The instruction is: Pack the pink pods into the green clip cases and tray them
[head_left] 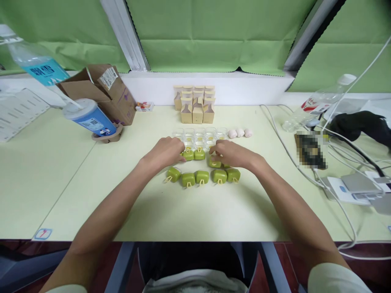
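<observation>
Several small glossy green cases with pale yellow loops lie in two rows on the table. The nearer row includes a green case (188, 179), with its loop toward me. My left hand (168, 151) is closed at the left end of the farther row, its thumb and fingers about a green case that they mostly hide. Beside it sits another green case (199, 154). My right hand (232, 154) reaches over the row's right end, fingers curled down on a green case (215, 163); its grip is partly hidden. Clear plastic containers (200, 132) stand in rows just beyond.
Small open kraft boxes (197, 116) stand near the wall. Several pale pink round pieces (240, 132) lie right of the containers. At left are a cardboard box (122, 97) and a blue cup (96, 120). White cables (281, 138) and a clear bottle (317, 103) occupy the right.
</observation>
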Available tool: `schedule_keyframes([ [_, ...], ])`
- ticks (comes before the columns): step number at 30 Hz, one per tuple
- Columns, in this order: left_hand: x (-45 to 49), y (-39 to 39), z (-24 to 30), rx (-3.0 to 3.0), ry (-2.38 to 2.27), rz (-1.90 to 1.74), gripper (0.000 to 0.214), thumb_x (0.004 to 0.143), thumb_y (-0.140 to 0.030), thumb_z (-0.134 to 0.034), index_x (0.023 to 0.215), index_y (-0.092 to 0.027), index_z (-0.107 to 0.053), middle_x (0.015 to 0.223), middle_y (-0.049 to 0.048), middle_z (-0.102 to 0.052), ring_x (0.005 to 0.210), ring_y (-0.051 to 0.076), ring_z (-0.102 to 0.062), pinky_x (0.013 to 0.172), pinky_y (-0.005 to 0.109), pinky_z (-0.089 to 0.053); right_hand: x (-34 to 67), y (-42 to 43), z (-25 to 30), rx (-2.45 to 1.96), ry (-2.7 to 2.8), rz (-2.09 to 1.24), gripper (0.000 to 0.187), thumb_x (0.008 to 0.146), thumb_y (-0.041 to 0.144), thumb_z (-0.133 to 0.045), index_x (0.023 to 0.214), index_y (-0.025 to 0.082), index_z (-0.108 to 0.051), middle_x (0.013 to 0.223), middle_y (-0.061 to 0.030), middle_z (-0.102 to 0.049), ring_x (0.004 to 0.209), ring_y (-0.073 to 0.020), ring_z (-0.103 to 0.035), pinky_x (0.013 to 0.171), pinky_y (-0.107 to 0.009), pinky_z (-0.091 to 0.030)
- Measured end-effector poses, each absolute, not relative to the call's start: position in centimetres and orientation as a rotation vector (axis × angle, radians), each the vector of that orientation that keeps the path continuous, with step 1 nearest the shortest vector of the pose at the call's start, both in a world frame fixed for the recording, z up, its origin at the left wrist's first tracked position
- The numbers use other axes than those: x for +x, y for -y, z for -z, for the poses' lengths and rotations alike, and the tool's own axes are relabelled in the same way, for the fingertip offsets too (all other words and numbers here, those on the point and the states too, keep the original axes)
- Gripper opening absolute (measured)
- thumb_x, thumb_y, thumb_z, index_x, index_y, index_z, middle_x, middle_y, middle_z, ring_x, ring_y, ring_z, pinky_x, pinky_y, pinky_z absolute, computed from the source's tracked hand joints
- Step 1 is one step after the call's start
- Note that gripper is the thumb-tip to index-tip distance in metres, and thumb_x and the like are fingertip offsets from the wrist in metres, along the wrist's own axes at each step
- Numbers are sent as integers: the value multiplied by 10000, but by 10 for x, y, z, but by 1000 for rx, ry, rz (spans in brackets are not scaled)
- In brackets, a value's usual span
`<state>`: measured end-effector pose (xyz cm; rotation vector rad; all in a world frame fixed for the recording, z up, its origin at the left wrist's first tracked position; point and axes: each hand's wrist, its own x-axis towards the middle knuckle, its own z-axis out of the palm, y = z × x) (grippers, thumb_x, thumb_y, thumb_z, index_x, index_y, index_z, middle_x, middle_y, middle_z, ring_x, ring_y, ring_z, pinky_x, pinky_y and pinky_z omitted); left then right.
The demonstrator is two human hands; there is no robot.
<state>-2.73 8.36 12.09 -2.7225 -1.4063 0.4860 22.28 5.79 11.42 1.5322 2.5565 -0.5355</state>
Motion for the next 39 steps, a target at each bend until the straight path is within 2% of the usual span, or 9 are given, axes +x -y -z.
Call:
schedule_keyframes([
  [5, -22, -82, -118, -2673, 1424, -488, 156, 1004, -265, -705, 930, -168, -802, 1030, 153, -823, 961, 351, -781, 684, 361, -412, 233, -58, -115, 1580, -2610, 504, 368, 1043, 192, -639, 1389, 165, -762, 1385, -183, -709, 1171, -309, -713, 921, -361, -520],
  [8, -20, -82, -118, -2661, 1419, -486, 156, 998, -220, -681, 917, -167, -803, 1037, 160, -823, 955, 355, -781, 689, 367, -415, 234, -57, -114, 1518, -2544, 519, 412, 1011, 270, -724, 1411, 176, -757, 1307, -162, -775, 1247, -351, -685, 933, -388, -516],
  [12, -22, -82, -117, -2660, 1409, -460, 134, 958, -159, -675, 904, -169, -798, 983, 161, -818, 920, 352, -779, 686, 365, -413, 229, -58, -111, 1424, -2535, 557, 414, 958, 312, -796, 1362, 218, -792, 1079, -116, -826, 1196, -356, -679, 873, -381, -504],
  [19, -24, -77, -127, -2641, 1434, -389, 136, 947, -159, -686, 885, -155, -807, 1038, 176, -797, 911, 356, -774, 719, 374, -458, 228, -62, -105, 1393, -2623, 642, 368, 903, 274, -822, 1267, 224, -816, 1146, -124, -736, 1029, -290, -677, 845, -358, -487],
  [22, -23, -71, -134, -2622, 1497, -114, 197, 1015, -236, -652, 969, -151, -823, 1088, 173, -793, 939, 361, -782, 773, 407, -517, 233, -64, -106, 1524, -2732, 694, 379, 872, 284, -831, 1243, 222, -792, 1134, -110, -685, 931, -252, -665, 829, -357, -494],
  [26, -16, -66, -131, -3001, 1457, 636, 316, 1020, -439, -706, 1239, -224, -781, 1187, 92, -801, 942, 262, -789, 857, 389, -605, 229, -63, -106, 1794, -3073, 818, 371, 880, 339, -817, 1225, 220, -751, 1135, -100, -658, 931, -254, -669, 843, -398, -555],
  [31, -6, -65, -120, -3077, 1816, 1548, 429, 951, -572, -748, 1177, -208, -730, 1262, 88, -758, 860, 188, -778, 636, 284, -653, 210, -60, -98, 1707, -3449, 714, 482, 893, 248, -803, 1368, 241, -725, 1221, -105, -700, 1046, -288, -685, 926, -453, -607],
  [35, -6, -70, -117, -3046, 1895, 1742, 464, 849, -566, -844, 1098, -183, -758, 1177, 96, -776, 876, 211, -783, 661, 311, -683, 203, -55, -97, 1721, -3497, 651, 574, 943, 310, -799, 1499, 233, -681, 1289, -128, -702, 1125, -306, -698, 1007, -483, -611],
  [39, -9, -76, -114, -3101, 1774, 1745, 440, 822, -508, -879, 1088, -170, -784, 1137, 100, -821, 907, 212, -793, 845, 358, -689, 204, -51, -104, 1679, -3439, 878, 445, 1039, 391, -712, 1460, 248, -728, 1310, -115, -734, 1172, -284, -718, 1017, -437, -627],
])
